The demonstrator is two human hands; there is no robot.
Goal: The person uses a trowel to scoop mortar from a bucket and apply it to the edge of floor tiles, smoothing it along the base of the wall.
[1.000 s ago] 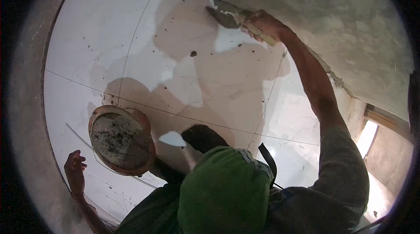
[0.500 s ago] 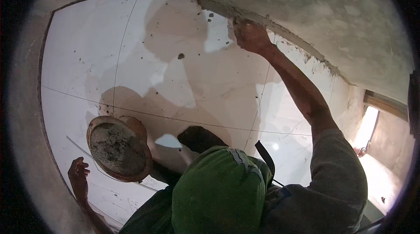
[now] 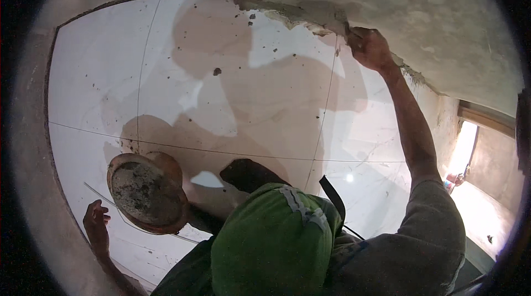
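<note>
At the top right my right hand [image 3: 369, 47] is closed round a trowel [image 3: 348, 29], mostly hidden by my fingers, against the grey mortar strip [image 3: 315, 19] where the white marbled tiles [image 3: 276, 102] meet the rough cement wall [image 3: 420, 8]. Uneven wet mortar lies along that tile edge. My left hand [image 3: 97, 224] hangs empty at the lower left, fingers loosely bent and apart, near a shallow, rust-orange round pan [image 3: 144, 191] of grey mix.
A thin pale strip [image 3: 97, 193] lies behind the pan. A dark-clad foot [image 3: 249, 174] rests on the tiles below centre. A green cap [image 3: 265, 246] fills the lower middle. At the right are a bright opening [image 3: 464, 141] and a wooden beam [image 3: 487, 113]. Dark crumbs dot the tiles.
My right hand and the trowel have moved rightward along the tile edge, where more grey mortar now shows. The view has shifted slightly. My left hand stays loosely open by the pan.
</note>
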